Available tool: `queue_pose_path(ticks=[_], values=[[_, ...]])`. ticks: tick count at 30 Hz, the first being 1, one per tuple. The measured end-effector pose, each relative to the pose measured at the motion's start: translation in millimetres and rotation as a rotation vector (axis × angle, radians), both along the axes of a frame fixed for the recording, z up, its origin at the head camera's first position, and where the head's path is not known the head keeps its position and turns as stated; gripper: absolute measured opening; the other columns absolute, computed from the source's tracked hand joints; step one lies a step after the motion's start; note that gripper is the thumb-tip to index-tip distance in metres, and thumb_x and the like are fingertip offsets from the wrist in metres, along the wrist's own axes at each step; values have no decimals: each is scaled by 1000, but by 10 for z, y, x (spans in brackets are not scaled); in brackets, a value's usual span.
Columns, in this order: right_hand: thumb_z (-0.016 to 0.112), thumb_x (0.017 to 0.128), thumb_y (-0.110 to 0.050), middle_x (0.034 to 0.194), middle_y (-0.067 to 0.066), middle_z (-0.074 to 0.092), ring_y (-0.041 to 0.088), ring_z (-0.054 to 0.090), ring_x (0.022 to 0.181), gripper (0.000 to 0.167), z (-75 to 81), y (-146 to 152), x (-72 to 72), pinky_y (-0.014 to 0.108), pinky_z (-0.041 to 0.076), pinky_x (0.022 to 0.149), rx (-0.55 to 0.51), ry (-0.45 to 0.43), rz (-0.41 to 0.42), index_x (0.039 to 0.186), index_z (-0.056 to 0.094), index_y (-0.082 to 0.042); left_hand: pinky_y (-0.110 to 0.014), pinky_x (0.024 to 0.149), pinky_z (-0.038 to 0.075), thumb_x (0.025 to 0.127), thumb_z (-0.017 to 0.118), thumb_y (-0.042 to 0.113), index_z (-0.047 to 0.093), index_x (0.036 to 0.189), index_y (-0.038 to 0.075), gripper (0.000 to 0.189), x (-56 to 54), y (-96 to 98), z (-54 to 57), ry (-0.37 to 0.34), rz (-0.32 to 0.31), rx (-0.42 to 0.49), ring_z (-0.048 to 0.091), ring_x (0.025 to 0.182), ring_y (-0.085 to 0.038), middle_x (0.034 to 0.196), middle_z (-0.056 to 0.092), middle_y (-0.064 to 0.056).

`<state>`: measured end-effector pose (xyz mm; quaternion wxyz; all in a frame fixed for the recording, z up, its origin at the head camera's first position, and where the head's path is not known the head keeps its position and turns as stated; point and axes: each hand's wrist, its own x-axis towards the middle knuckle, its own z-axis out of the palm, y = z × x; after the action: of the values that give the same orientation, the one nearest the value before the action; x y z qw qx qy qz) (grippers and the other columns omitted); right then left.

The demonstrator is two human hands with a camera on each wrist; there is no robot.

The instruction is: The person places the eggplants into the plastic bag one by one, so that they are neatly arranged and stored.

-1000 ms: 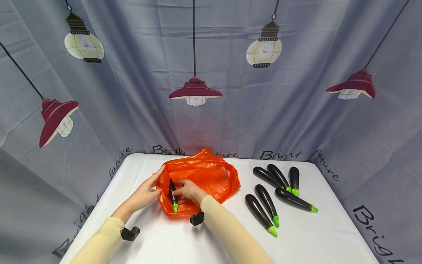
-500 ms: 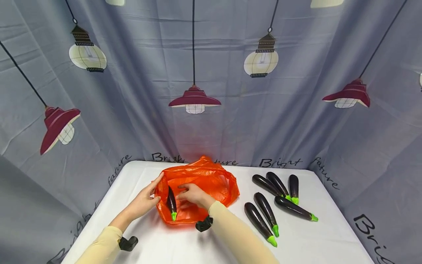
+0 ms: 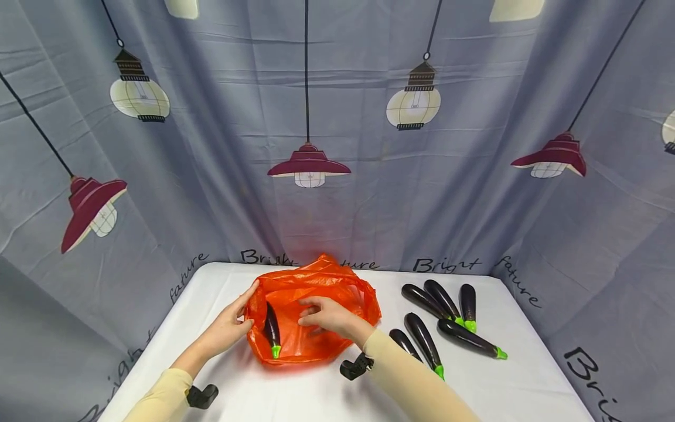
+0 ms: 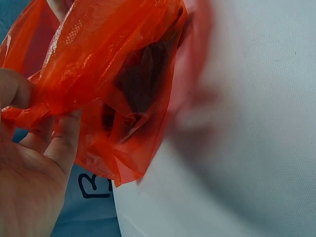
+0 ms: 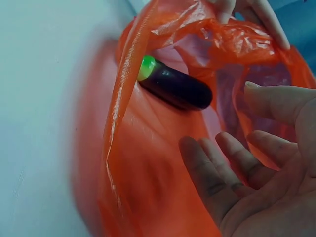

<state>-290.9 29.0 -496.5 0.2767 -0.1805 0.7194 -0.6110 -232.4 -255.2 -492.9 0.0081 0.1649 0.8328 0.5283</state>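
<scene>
A red plastic bag (image 3: 323,269) lies with its mouth open on the white table. My left hand (image 3: 228,329) grips the bag's left rim between thumb and fingers, and in the left wrist view the film bunches in those fingers (image 4: 63,138). Inside, against the left wall, rests a dark eggplant (image 3: 271,329) with a green stem end. My right hand (image 3: 331,316) is over the bag's mouth, its fingers spread and holding nothing. The right wrist view has the eggplant (image 5: 180,89) lying apart from my right fingertips.
Several more eggplants, such as one in front (image 3: 423,343) and one angled farther right (image 3: 469,339), lie on the right side of the white table (image 3: 506,387). A grey curtain (image 3: 369,217) printed with lamps hangs behind the table's back edge.
My right hand has let go of the eggplant inside the bag and moved right, away from it. The left hand keeps its grip on the rim. The head view has tilted up slightly.
</scene>
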Motion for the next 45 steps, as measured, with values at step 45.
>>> queue_pose_path(ticks=[45], values=[[72,96,-22,143,24,54,35,58,124,66,465,1884,204,45,55,94,159,214,-149,154,44,-4,-35,98,51,94,54,-10,20,165,32,90,-59,-14,-21,7,7,16,33,146,-38,169,18,-10]])
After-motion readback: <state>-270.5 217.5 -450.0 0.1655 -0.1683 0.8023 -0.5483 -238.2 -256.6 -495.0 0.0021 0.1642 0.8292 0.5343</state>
